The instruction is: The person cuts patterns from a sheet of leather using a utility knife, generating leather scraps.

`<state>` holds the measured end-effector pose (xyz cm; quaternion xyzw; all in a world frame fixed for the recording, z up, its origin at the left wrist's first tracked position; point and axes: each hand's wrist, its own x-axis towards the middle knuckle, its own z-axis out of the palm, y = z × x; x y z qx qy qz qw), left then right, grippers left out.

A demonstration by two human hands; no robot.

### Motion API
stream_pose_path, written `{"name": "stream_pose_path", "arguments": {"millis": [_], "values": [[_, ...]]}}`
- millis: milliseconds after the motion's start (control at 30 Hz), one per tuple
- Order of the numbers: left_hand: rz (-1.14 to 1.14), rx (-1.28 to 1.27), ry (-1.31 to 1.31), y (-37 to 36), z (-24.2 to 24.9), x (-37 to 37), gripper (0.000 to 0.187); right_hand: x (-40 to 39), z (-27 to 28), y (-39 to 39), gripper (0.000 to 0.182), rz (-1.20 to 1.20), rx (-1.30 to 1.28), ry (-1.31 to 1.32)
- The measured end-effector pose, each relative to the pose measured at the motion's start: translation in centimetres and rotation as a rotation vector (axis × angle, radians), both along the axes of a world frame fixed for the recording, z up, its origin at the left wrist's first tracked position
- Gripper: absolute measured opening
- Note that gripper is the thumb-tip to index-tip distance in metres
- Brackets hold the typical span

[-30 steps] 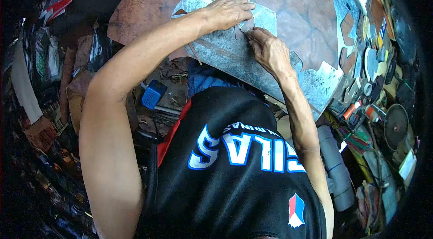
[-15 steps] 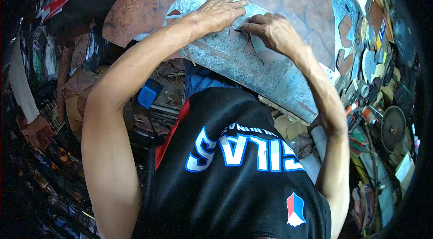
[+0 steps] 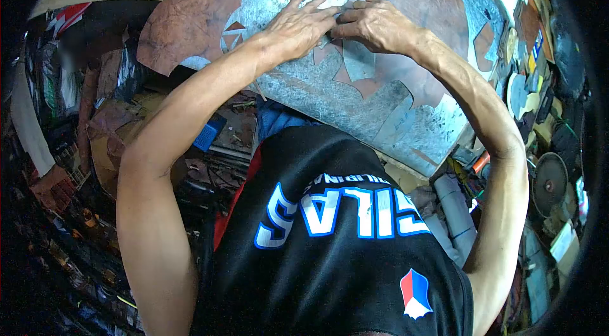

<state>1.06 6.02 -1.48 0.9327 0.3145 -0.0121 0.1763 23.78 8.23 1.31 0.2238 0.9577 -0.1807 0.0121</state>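
My left hand (image 3: pixel 303 24) lies on the metal-topped work surface (image 3: pixel 298 82) with its fingers spread, pressing near the edge of a brown leather sheet (image 3: pixel 419 25). Right beside it, almost touching its fingertips, my right hand (image 3: pixel 375 24) is closed, fingers curled under; whatever it grips is hidden. The leather has jagged, cut-out edges. A grey flat piece (image 3: pixel 359 62) lies just below my right hand, next to a small strip of leather. Another large brown leather piece (image 3: pixel 184 19) is at the left of the surface.
Leather scraps (image 3: pixel 483 41) lie along the right edge of the surface. Beyond are cluttered tools and a round disc (image 3: pixel 549 184). A blue plastic object (image 3: pixel 209 134) sits below at the left, and grey rolls (image 3: pixel 453 203) stand at the lower right.
My right hand has moved up and slightly left, close against my left hand. The lower part of the leather sheet, previously behind my right hand and forearm, now shows. My left hand stays spread.
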Motion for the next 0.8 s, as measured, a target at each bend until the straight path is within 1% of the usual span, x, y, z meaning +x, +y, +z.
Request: {"name": "stream_pose_path", "arguments": {"millis": [100, 200, 267, 433, 800], "values": [[0.009, 0.017, -0.015, -0.1, -0.4, 0.1, 0.037, 0.5, 0.3, 0.4, 0.026, 0.01, 0.032, -0.009], [0.014, 0.036, -0.021, -0.2, -0.7, 0.1, 0.035, 1.0, 0.7, 0.4, 0.026, -0.041, -0.011, -0.073], [0.014, 0.041, -0.014, -0.3, -0.6, 0.1, 0.034, 1.4, 0.5, 0.3, 0.029, -0.099, -0.012, -0.084], [-0.006, 0.036, 0.011, -0.1, -0.2, 0.2, 0.031, 2.4, 0.3, -0.1, 0.033, -0.129, 0.048, -0.129], [-0.049, 0.066, 0.031, 0.0, -0.4, 0.2, 0.035, 3.1, 0.0, -2.1, 0.031, -0.296, 0.054, -0.124]]}}
